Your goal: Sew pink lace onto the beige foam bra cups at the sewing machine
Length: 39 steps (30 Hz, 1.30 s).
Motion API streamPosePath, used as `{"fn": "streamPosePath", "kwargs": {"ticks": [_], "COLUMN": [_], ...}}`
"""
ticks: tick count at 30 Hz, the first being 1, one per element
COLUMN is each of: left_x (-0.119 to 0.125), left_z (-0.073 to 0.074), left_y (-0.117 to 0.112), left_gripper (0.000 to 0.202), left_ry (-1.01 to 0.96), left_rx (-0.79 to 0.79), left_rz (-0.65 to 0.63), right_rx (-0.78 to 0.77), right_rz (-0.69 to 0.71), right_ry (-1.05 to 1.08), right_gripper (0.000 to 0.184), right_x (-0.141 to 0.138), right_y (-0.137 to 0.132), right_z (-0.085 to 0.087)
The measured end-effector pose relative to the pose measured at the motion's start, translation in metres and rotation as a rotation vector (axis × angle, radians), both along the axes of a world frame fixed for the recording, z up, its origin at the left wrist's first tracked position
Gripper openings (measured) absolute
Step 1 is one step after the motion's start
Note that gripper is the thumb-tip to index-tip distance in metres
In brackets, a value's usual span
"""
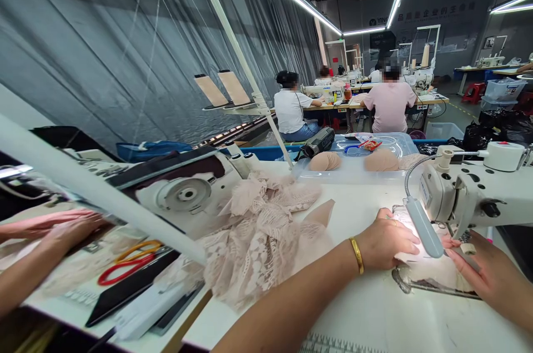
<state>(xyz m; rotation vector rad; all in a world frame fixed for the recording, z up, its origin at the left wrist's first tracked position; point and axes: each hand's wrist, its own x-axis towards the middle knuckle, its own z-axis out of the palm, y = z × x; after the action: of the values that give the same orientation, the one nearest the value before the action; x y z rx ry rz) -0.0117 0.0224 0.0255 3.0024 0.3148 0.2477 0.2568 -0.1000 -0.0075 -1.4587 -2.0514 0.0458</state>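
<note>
At the right of the head view, my left hand, with a gold bangle at the wrist, presses its curled fingers on a pale fabric piece. The fabric lies on the bed of a white sewing machine, lit by a grey lamp that hides part of it. Across the needle area, my right hand has thumb and fingers closed at the fabric's right side. The machine head partly covers those fingertips. Left of my left hand lies a heap of beige lace.
A clear plastic tray behind holds beige moulded cups. Thread cones stand on a slanted pole. At left, a co-worker's hands work near orange and red scissors. Other people sit at machines farther back.
</note>
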Motion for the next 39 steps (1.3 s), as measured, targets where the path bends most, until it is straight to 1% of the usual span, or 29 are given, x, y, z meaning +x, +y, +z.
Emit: {"fn": "streamPosePath", "kwargs": {"ticks": [3, 6, 11, 14, 17, 20, 22, 24, 26, 28, 30, 33, 35, 39], "left_x": [0.000, 0.000, 0.001, 0.002, 0.002, 0.002, 0.002, 0.001, -0.001, -0.002, -0.003, -0.003, -0.003, -0.001], "left_z": [0.001, 0.002, -0.002, -0.004, -0.004, -0.004, -0.003, -0.003, -0.002, -0.002, -0.002, -0.003, -0.002, -0.001], "left_y": [0.001, 0.001, -0.002, -0.005, -0.009, -0.013, -0.016, -0.019, -0.023, -0.028, -0.033, -0.040, -0.043, -0.041], "left_gripper": [0.021, 0.022, 0.025, 0.020, 0.011, 0.011, 0.009, 0.010, 0.008, 0.009, 0.014, 0.020, 0.021, 0.021], "left_ry": [0.004, 0.016, -0.007, -0.011, -0.036, -0.040, -0.028, -0.028, -0.048, -0.074, -0.085, -0.084, -0.088, -0.095], "left_rx": [-0.016, -0.006, 0.068, 0.120, 0.162, 0.183, 0.195, 0.212, 0.228, 0.242, 0.247, 0.234, 0.229, 0.247], "left_rz": [0.005, 0.015, 0.050, 0.058, 0.070, 0.075, 0.069, 0.053, 0.032, 0.013, -0.003, -0.027, -0.040, -0.013], "right_rx": [-0.008, 0.018, -0.006, -0.012, 0.021, 0.059, 0.050, 0.035, 0.005, -0.057, -0.130, -0.207, -0.234, -0.184], "right_rz": [-0.011, -0.021, -0.046, -0.030, -0.029, -0.051, -0.044, 0.004, 0.078, 0.145, 0.200, 0.249, 0.246, 0.203], "right_ry": [-0.009, -0.045, -0.048, -0.038, -0.045, -0.075, -0.110, -0.139, -0.132, -0.105, -0.098, -0.128, -0.146, -0.154], "right_gripper": [0.018, 0.019, 0.025, 0.028, 0.030, 0.038, 0.038, 0.032, 0.026, 0.024, 0.024, 0.026, 0.026, 0.027], "right_x": [0.001, 0.002, 0.003, 0.004, 0.009, 0.015, 0.016, 0.014, 0.009, 0.003, -0.002, -0.007, -0.008, -0.009], "right_y": [-0.001, -0.001, -0.001, -0.001, -0.001, -0.001, -0.001, -0.002, -0.004, -0.006, -0.008, -0.009, -0.009, -0.006], "right_z": [-0.001, -0.004, -0.005, -0.006, -0.015, -0.027, -0.030, -0.026, -0.017, -0.009, -0.005, -0.006, -0.010, -0.014]}}
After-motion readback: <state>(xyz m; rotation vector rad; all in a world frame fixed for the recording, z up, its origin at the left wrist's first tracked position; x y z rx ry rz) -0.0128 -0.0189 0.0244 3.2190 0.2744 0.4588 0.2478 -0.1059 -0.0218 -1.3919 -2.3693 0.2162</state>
